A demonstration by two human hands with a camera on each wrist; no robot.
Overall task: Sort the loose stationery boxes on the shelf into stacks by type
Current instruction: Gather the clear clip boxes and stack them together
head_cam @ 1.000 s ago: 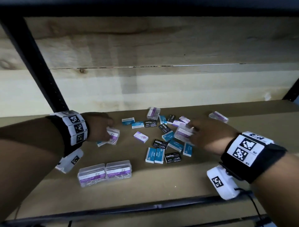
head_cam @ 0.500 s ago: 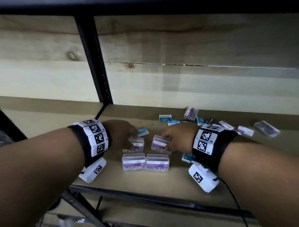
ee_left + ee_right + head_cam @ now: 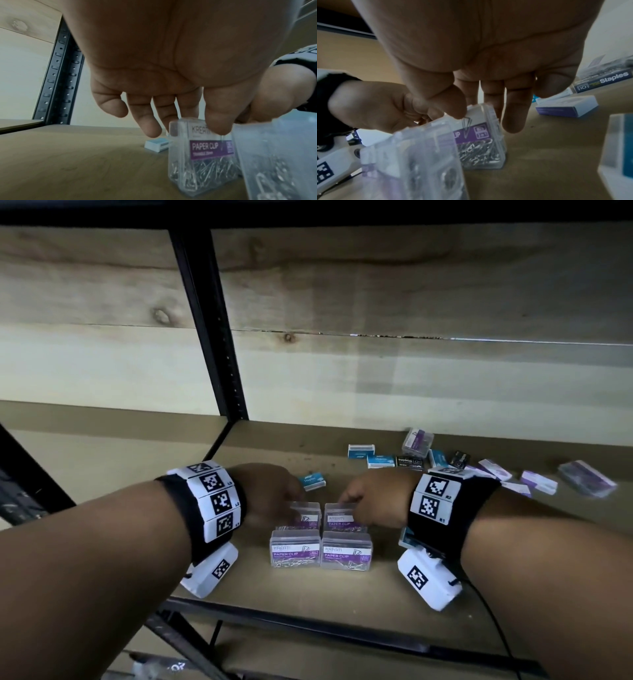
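Observation:
Two clear paper clip boxes with purple labels, the front left box [image 3: 295, 549] and the front right box [image 3: 346, 551], stand side by side near the shelf's front edge. Right behind them stand two more. My left hand [image 3: 294, 501] pinches the rear left box [image 3: 306, 518] by its top; the left wrist view shows that box [image 3: 202, 150] resting on the board under my thumb [image 3: 217, 121]. My right hand [image 3: 346, 502] pinches the rear right box [image 3: 340, 520]; the right wrist view shows it [image 3: 481, 143] gripped between thumb [image 3: 452, 104] and fingers, slightly tilted.
A teal staples box [image 3: 313, 481] lies just behind my left hand. Several loose teal [image 3: 361, 451], black [image 3: 409, 462] and purple [image 3: 538, 482] boxes and a clear box [image 3: 416, 441] lie at the back right. A black upright post [image 3: 209, 326] rises at the left; a metal rail [image 3: 308, 625] edges the front.
Both hands carried a paper clip box each from the loose pile leftward and brought them down close together right behind the front pair. The head view swung left.

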